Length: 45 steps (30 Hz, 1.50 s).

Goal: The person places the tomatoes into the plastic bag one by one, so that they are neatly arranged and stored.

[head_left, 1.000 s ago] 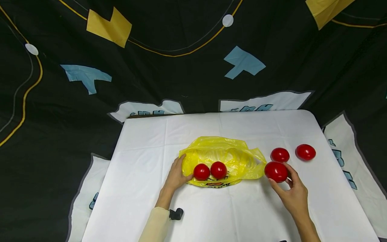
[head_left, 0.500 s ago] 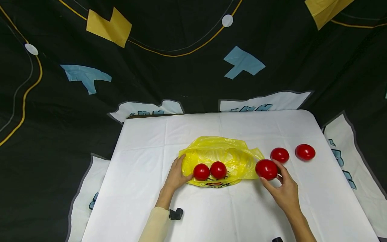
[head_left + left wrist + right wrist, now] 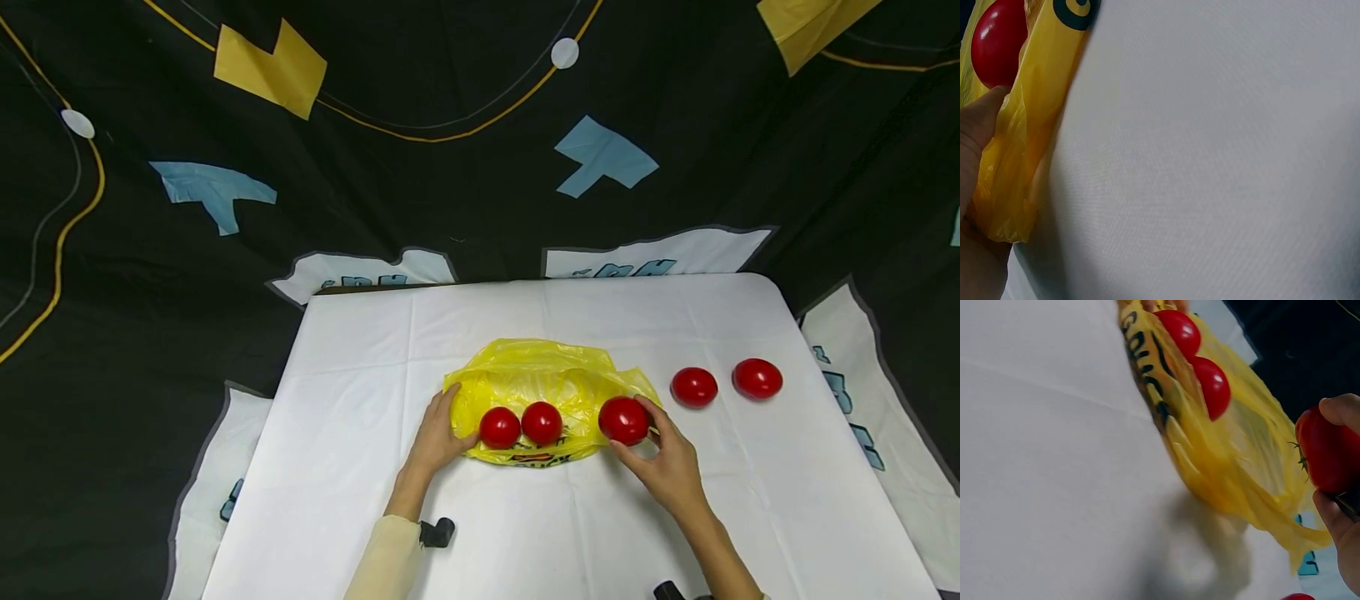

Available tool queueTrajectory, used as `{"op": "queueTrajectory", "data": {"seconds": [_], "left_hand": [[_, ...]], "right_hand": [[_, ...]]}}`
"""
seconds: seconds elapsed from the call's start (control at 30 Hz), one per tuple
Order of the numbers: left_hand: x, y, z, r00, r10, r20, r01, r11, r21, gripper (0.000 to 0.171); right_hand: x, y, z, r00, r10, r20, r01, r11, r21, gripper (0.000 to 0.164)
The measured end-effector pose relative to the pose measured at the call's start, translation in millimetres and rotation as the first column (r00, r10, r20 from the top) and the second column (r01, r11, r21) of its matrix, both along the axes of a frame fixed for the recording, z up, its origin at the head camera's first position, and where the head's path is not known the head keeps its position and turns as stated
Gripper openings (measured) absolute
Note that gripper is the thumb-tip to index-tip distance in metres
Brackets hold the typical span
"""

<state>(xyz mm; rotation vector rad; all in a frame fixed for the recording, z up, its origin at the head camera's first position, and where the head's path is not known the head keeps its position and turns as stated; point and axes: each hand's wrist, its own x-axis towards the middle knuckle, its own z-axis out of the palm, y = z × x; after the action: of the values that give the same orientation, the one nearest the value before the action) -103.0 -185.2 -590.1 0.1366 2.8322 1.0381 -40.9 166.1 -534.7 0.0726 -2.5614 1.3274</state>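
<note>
**Glossy, round red tomato [image 3: 624,420] brought over the open, crinkled yellow plastic bag [image 3: 540,358]**

With the bag taken as the centre of a clock face in the head view, the tomato has just been carried inward: a second ago it was held at the bag's right edge, and now it is seen over the bag's right side, just past three o'clock. By this, the gap to the bag's contents is judged to be much narrowed, with release not yet made. Whether the bag is touched by it cannot be told.

The tomato is pinched between thumb and fingers of the bare right hand [image 3: 671,467], at four o'clock. The bag's left end is held by the bare left hand [image 3: 437,429], just below nine o'clock, with thumb and fingers set widely around it; how firmly cannot be told.

Inside the bag's mouth, a shiny, round red fruit [image 3: 500,427] is lodged at eight o'clock, and its matching red neighbour [image 3: 542,423] just beside it at seven. Outside, toward three o'clock, a smooth, oval red loose tomato [image 3: 693,388] and an outer, similar red tomato [image 3: 757,378] are left on the white cloth [image 3: 375,333].
</note>
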Motion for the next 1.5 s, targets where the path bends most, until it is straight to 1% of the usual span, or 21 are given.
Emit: {"op": "queueTrajectory", "data": {"seconds": [0.27, 0.43, 0.5, 0.67, 0.97, 1.33, 1.5], "left_hand": [[-0.4, 0, -1.5, 1.000, -0.001, -0.001, 0.001, 1.000, -0.002, 0.096], [-1.1, -1, -1.8, 1.000, -0.001, 0.001, 0.001, 1.000, -0.005, 0.096], [-0.9, -1, -1.9, 1.000, 0.000, 0.000, 0.000, 1.000, -0.002, 0.096], [0.2, -1, -3.5, 1.000, -0.009, -0.028, 0.008, 1.000, -0.007, 0.095], [0.8, -2, -6.3, 0.999, -0.011, -0.049, 0.011, 1.000, -0.001, 0.095], [0.0, -1, -6.3, 0.999, -0.007, -0.038, 0.007, 1.000, 0.001, 0.096], [-0.1, -1, -6.3, 0.999, -0.004, -0.036, 0.004, 1.000, 0.003, 0.096]], "right_hand": [[-5.2, -12, -14.8, 0.998, 0.045, 0.043, -0.045, 0.999, 0.000, 0.079], [-7.1, -17, -21.8, 0.997, 0.060, 0.045, -0.060, 0.998, -0.003, 0.079], [-7.5, -19, -23.0, 0.997, 0.069, 0.039, -0.069, 0.998, -0.008, 0.078], [-9.1, -22, -24.5, 0.995, 0.090, 0.036, -0.089, 0.996, -0.020, 0.078], [-14.1, -26, -30.2, 0.994, 0.088, 0.063, -0.088, 0.996, 0.003, 0.077], [-17.1, -29, -34.1, 0.992, 0.098, 0.075, -0.100, 0.995, 0.021, 0.078], [-18.3, -30, -35.9, 0.993, 0.099, 0.062, -0.102, 0.994, 0.046, 0.078]]}}
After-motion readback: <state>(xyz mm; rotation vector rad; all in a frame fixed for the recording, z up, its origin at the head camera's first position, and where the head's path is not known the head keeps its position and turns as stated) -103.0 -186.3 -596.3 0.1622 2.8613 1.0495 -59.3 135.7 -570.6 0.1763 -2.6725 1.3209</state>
